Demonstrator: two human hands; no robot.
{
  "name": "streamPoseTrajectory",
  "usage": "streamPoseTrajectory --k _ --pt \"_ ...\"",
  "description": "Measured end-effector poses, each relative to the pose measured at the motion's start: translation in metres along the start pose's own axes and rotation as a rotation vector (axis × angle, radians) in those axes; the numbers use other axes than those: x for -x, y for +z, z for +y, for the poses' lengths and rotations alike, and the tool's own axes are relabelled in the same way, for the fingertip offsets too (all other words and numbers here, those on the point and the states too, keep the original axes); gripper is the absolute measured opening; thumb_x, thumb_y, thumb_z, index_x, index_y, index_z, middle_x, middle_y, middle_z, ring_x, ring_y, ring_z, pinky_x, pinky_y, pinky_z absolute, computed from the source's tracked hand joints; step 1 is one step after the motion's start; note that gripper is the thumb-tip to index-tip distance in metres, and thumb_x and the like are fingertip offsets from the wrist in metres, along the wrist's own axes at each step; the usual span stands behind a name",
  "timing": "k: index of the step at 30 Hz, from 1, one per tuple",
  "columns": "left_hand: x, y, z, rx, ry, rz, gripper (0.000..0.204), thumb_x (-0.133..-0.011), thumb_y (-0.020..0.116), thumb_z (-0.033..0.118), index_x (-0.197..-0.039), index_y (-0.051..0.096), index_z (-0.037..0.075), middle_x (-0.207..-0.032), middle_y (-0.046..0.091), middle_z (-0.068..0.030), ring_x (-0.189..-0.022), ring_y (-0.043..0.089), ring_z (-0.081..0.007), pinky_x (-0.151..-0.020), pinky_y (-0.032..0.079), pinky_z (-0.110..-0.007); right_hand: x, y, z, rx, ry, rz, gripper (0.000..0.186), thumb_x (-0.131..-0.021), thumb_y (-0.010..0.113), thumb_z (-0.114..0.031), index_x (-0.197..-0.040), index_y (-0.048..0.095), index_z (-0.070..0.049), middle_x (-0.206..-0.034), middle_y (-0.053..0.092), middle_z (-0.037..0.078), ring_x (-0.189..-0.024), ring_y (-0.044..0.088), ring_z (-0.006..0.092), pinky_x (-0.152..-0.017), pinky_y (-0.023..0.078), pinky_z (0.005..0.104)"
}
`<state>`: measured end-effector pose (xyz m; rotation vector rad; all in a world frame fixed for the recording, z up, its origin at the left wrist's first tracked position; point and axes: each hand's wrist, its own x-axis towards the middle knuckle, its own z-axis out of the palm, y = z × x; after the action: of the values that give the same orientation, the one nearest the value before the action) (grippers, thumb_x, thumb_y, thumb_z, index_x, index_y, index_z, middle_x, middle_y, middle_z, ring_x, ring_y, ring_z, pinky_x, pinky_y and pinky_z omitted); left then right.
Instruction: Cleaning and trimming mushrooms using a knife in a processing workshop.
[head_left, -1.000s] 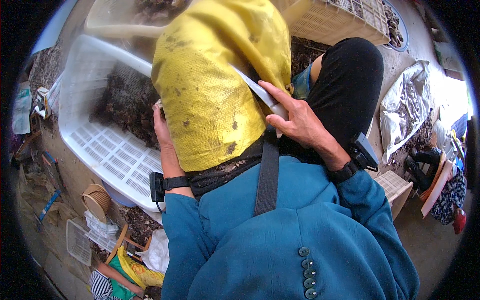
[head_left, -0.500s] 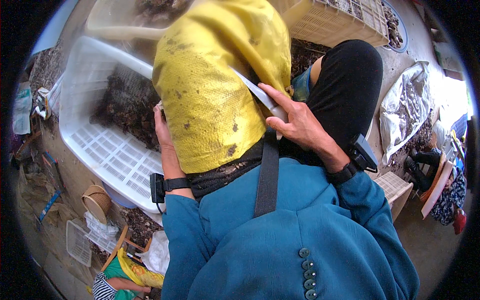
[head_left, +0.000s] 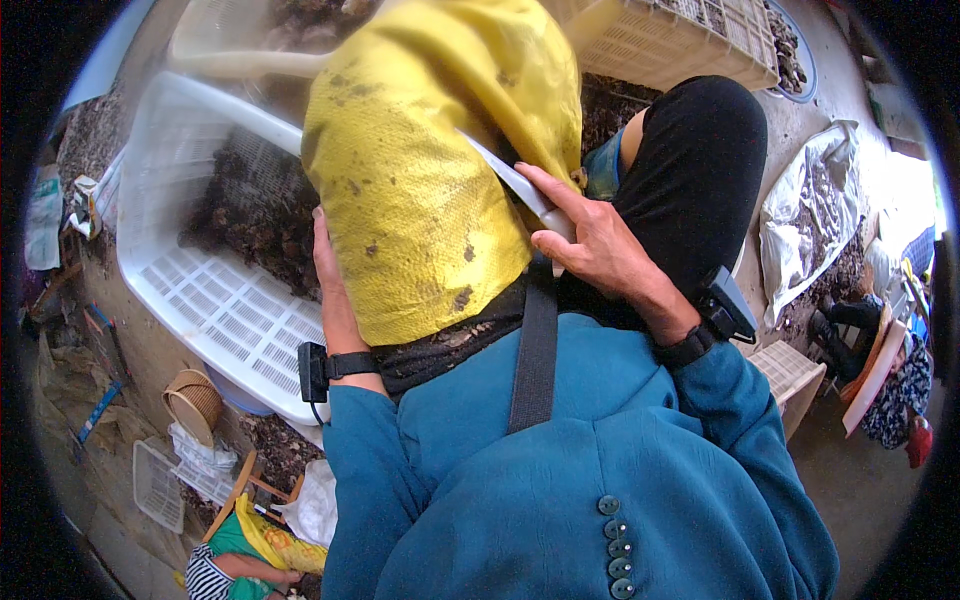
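Observation:
In my right hand (head_left: 600, 235) is a knife (head_left: 505, 177), its pale blade pointing up and left across the yellow woven cloth (head_left: 420, 210) spread over my lap. My index finger lies along the knife and my thumb is at its handle. At the cloth's left edge is my left hand (head_left: 327, 262), with most of its fingers hidden behind the cloth, so whether it holds anything does not show. Just left of it, a white slatted basket (head_left: 225, 305) contains a dark, clumpy heap (head_left: 255, 205) that looks like mushrooms or plant matter.
A cream crate (head_left: 660, 50) stands beyond my right knee, beside a round blue-rimmed tub (head_left: 800, 60). White sheeting (head_left: 815, 215) with dark bits lies at right. Lower left are a wicker basket (head_left: 193, 405) and another person's arm (head_left: 250, 570). Another person (head_left: 890, 390) sits far right.
My left hand has slipped slightly further behind the cloth's edge, and the pale bit at its fingertips is out of sight. My right hand and the knife have barely moved.

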<state>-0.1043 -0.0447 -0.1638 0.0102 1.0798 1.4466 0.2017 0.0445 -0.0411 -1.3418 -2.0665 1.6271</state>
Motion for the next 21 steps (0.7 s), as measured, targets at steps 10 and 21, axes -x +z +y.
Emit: streamPoseTrajectory --k 10,21 --pt "-0.008 -0.016 -0.007 -0.058 0.004 -0.039 0.048 -0.094 0.034 0.043 -0.124 0.040 0.006 -0.122 0.045 -0.0118 -0.107 0.046 -0.0257 -0.089 0.041 -0.038 0.000 0.000 0.001 -0.001 -0.014 0.005 0.065 -0.075 0.055 -0.010 -0.136 0.034 -0.015 -0.083 0.061 0.014 -0.055 0.058 0.0168 -0.064 0.051 0.0303" --pt "-0.019 -0.037 -0.012 -0.138 0.024 -0.090 0.050 -0.094 0.033 0.043 -0.128 0.035 0.007 -0.127 0.039 -0.0117 -0.113 0.041 -0.0269 -0.093 0.036 -0.039 0.000 0.001 0.003 0.012 -0.020 0.015 0.066 -0.074 0.055 -0.009 -0.136 0.034 -0.016 -0.082 0.061 0.015 -0.057 0.060 0.0174 -0.064 0.051 0.0304"
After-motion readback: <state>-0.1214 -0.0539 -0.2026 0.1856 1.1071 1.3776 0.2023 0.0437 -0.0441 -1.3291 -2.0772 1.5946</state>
